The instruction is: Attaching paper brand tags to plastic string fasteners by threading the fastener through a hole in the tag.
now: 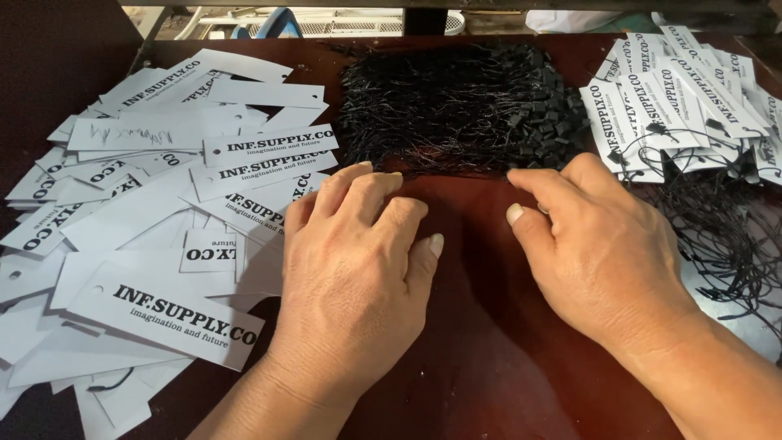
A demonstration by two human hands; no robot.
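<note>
The bundle of black strings (456,106) lies on the dark red table (481,358), straight ahead of you at the far middle, its near edge right at your fingertips. The strings end in small black plastic clasps, thickest on the bundle's right side.

Your left hand (358,269) rests palm down on the table, fingers loosely spread and slightly bent, the tips touching or just short of the bundle's near fringe. It has hold of nothing. Its outer edge overlaps the nearest white tags. Your right hand (595,244) also lies palm down, angled in from the right, fingers stretched toward the bundle's near right corner, thumb tucked inward. It grips nothing either; whether its fingertips pinch a strand you cannot tell. The two hands sit near each other with a bare strip of table between them.

To your left spreads a loose heap of white paper tags (155,236) with black print and punched holes, unstrung. To your right lies a pile of tags with strings attached (684,98), their black cords trailing toward you.
</note>
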